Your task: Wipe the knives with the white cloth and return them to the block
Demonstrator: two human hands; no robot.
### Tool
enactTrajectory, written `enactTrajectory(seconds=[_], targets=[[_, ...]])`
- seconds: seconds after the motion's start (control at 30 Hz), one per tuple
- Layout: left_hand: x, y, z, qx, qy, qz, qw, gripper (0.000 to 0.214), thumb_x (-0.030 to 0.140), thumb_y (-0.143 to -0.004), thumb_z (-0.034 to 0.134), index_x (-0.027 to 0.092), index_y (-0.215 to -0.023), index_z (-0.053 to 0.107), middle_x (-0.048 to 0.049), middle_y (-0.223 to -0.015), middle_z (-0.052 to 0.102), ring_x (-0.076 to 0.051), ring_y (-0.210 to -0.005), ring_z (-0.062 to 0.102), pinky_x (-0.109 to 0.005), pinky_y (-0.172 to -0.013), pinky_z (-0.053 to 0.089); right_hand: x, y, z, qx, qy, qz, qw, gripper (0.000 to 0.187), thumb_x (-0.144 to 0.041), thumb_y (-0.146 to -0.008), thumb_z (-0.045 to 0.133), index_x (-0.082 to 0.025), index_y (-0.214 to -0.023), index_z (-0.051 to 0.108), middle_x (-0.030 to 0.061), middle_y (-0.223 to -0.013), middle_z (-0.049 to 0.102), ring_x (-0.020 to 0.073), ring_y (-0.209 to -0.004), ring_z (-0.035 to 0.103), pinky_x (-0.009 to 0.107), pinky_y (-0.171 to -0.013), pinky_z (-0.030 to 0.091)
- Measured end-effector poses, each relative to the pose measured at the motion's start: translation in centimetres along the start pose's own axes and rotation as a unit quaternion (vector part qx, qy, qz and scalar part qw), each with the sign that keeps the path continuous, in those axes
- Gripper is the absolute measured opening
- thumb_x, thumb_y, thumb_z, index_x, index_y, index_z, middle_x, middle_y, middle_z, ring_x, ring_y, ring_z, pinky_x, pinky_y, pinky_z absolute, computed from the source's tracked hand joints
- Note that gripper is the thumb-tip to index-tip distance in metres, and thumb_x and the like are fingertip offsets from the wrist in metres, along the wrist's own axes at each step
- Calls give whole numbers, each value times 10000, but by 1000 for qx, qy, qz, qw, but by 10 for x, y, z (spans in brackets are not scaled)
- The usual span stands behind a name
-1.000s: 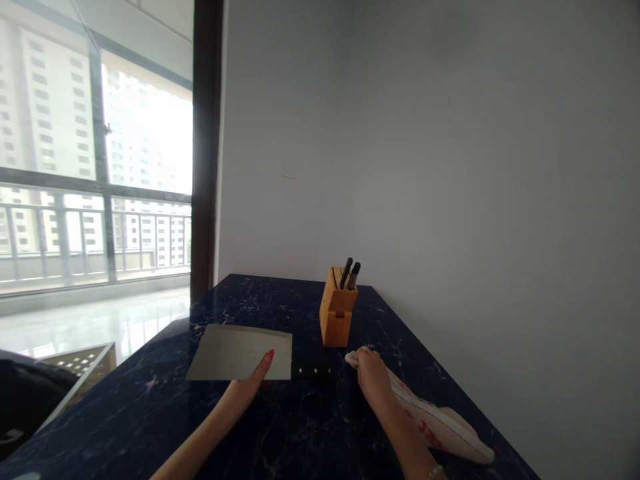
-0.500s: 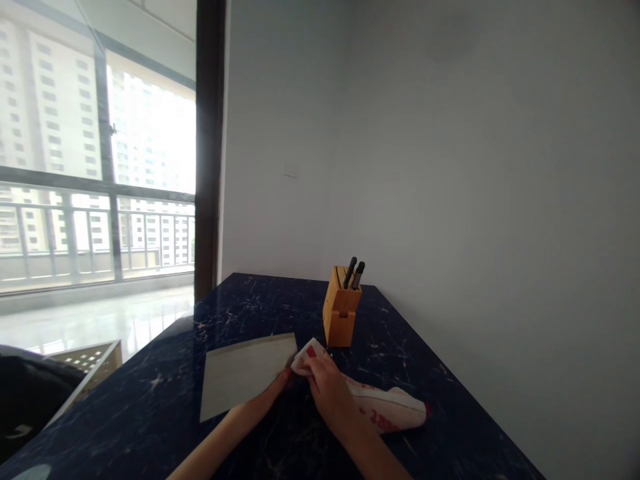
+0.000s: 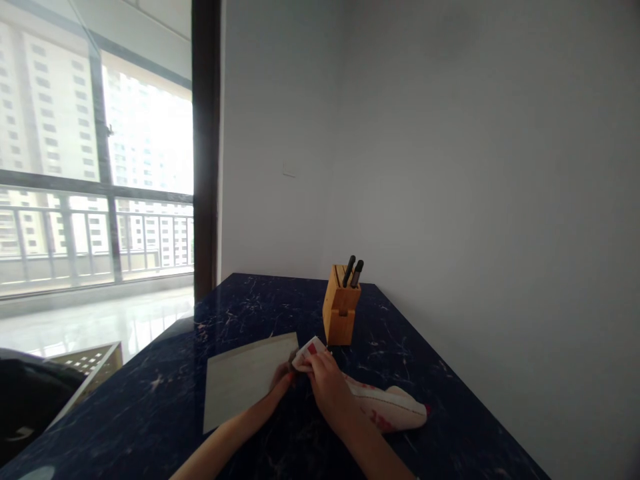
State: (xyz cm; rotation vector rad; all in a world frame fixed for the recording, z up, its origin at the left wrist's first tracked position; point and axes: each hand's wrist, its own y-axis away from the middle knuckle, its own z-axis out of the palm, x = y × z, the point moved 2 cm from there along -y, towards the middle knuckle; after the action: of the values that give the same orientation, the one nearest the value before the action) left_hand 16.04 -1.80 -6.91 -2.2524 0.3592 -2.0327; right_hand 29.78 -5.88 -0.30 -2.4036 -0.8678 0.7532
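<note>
A cleaver with a broad grey blade [image 3: 247, 380] extends to the left over the dark tabletop, a darker strip along its far edge. My left hand [image 3: 283, 380] is closed at the blade's right end, where the handle is mostly hidden. My right hand [image 3: 325, 373] pinches a white cloth with red print [image 3: 309, 352] right beside the left fingers, at the handle end. The rest of the cloth [image 3: 395, 407] trails from under my right wrist and lies bunched on the table to the right.
A wooden knife block [image 3: 341, 313] with two dark-handled knives [image 3: 353, 272] stands just beyond my hands. The dark blue marbled table [image 3: 270, 300] runs to the wall. A black item [image 3: 35, 393] and a pale perforated frame [image 3: 93, 373] are at left.
The blade's near left corner has swung slightly nearer, and my left fingers have shifted a little at the handle end. My right hand and the cloth have barely moved.
</note>
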Motion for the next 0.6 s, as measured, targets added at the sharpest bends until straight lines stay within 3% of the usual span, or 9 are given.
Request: enactTrajectory(seconds=[0.17, 0.27, 0.37, 0.47, 0.6], targets=[[-2, 9, -6, 14, 31, 38, 999, 281, 457, -753, 543, 192, -793, 624, -8, -841, 635, -184, -853, 554, -304, -820, 419, 1, 10, -1, -36, -12, -10, 999, 276, 24, -702, 385, -192, -820, 510, 28, -845, 545, 172, -876, 495, 355, -905, 339], [-4, 9, -11, 21, 49, 58, 997, 359, 549, -662, 576, 191, -644, 597, 6, -659, 605, -165, -680, 540, -286, -694, 436, 1, 9, -4, -7, -46, 20, 999, 268, 12, -723, 388, -192, -847, 509, 30, -871, 544, 166, -892, 487, 325, -866, 363], [-9, 2, -10, 29, 63, 76, 995, 407, 586, -596, 610, 185, -659, 576, 11, -634, 580, -147, -598, 511, -270, -590, 425, -3, 7, -2, 9, -61, 29, 998, 279, -1, -750, 371, -195, -892, 513, 37, -910, 545, 167, -920, 476, 318, -854, 367], [-15, -3, -8, 25, 70, 86, 993, 417, 573, -592, 633, 173, -696, 576, 5, -675, 584, -156, -648, 530, -269, -619, 434, -5, 6, 2, -2, -58, 14, 998, 279, 0, -739, 376, -191, -884, 519, 40, -901, 549, 172, -916, 475, 322, -855, 362], [-10, -2, -3, 1, 64, 79, 995, 310, 428, -778, 545, 151, -915, 571, -20, -873, 598, -156, -762, 565, -311, -692, 469, 6, 3, -2, 22, -67, 60, 996, 265, -24, -743, 376, -192, -879, 531, 39, -906, 552, 170, -903, 484, 295, -804, 384]])
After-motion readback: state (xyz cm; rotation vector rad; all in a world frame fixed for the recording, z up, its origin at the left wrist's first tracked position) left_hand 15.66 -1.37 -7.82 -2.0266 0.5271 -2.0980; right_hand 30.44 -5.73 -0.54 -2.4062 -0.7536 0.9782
